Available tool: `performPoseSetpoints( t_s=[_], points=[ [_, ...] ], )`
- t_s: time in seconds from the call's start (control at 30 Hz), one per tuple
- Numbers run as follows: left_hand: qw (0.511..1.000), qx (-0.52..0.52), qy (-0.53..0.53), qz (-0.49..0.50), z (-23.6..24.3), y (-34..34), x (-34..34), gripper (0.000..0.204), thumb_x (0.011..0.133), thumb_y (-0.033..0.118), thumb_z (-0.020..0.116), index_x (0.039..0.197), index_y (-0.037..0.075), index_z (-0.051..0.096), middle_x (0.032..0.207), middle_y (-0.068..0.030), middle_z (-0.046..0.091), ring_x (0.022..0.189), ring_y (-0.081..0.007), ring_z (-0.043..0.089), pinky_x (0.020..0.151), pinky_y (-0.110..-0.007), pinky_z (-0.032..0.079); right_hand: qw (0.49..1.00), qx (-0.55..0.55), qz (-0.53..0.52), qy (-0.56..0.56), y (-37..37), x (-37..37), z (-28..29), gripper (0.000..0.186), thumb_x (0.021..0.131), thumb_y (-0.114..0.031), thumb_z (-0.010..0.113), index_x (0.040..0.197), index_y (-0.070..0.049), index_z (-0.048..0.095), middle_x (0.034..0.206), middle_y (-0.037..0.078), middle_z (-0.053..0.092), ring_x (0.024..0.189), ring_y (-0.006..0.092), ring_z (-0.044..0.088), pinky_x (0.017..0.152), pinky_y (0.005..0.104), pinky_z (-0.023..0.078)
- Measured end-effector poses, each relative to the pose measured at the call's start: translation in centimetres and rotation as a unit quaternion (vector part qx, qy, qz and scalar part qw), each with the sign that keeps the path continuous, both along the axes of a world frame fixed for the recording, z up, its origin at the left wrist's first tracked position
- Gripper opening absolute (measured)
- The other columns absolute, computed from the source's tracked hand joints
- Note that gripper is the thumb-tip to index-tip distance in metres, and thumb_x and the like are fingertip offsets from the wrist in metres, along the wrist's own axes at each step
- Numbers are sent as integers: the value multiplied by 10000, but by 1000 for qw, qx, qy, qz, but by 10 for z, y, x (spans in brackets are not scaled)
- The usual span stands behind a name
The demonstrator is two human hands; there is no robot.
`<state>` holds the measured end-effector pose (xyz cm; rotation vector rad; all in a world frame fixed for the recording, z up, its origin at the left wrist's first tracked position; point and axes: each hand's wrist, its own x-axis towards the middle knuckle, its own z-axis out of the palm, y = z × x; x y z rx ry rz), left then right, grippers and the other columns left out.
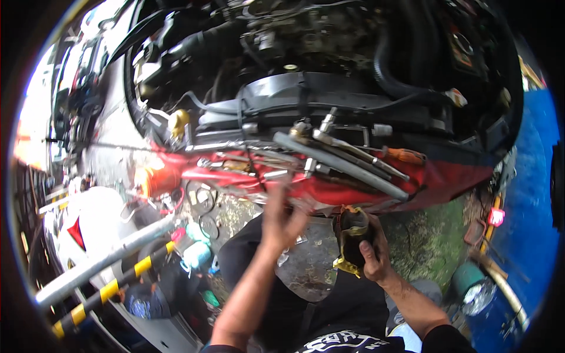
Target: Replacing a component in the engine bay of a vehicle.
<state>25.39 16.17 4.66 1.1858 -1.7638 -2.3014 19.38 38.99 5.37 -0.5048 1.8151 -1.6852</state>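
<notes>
My right hand [378, 254] grips a dark, open-mouthed pouch-like container [353, 238] with ragged yellow edges; its contents are too dark to make out. Blurred by motion, my left hand [281, 222] is just in front of the red cloth [432, 176], below the tools; whether it holds anything is unclear. On the cloth and the car's front edge lie a long grey pipe [347, 167], a ratchet wrench [362, 154], an orange-handled screwdriver [404, 155] and several sockets and smaller tools, among them a socket [310, 167].
An open engine bay [294, 41] fills the far side. To the left are a grey pipe rail [109, 259], a yellow-black striped bar [126, 275] and a person in dark clothes [162, 297]. A green bucket [469, 281] stands right, by a blue sheet [535, 217].
</notes>
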Motion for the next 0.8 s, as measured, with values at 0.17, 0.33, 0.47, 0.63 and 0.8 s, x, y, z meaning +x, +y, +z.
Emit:
performPoseSetpoints(
  t_s=[0.17,0.33,0.47,0.63,0.8],
  points=[
    [921,367,-34,127,1,118,63,521,1020,321,565,1462,99,401,1339,-49,530,1199,-158,537,983,-299,455,993,-23,1,-113,-32,18,-6,364,988,-195,563,1273,30,537,1153,155,618,1058,260,606,938,359,455],
    [918,391,41,45,-11,102,81,461,1001,264,602,1400,80,462,1235,-7,568,1100,-105,568,922,-283,480,991,8,-11,-131,-55,7,3,280,1004,-245,571,1125,4,611,1056,86,662,968,185,616,861,329,481],
    [994,75,33,-76,41,57,50,571,961,245,669,1438,29,442,1296,-45,597,945,-62,571,744,-191,476,975,79,-200,50,-41,-59,-5,315,1014,-195,566,1257,4,596,1191,158,615,1049,240,613,933,371,489],
    [985,-158,53,43,29,-7,19,347,982,180,621,1265,-17,585,1166,-104,663,1099,-194,605,996,-339,444,714,254,-289,585,15,-168,-16,331,1007,-177,559,1270,23,584,1276,166,583,1152,265,581,1011,383,455],
    [826,-553,96,49,11,-169,-54,310,971,165,607,1219,-19,601,1118,-192,665,1051,-319,643,929,-389,480,844,218,20,490,-99,-154,25,451,868,-232,735,1265,-73,590,1375,139,506,1333,391,422,1143,524,313]
  ],
)
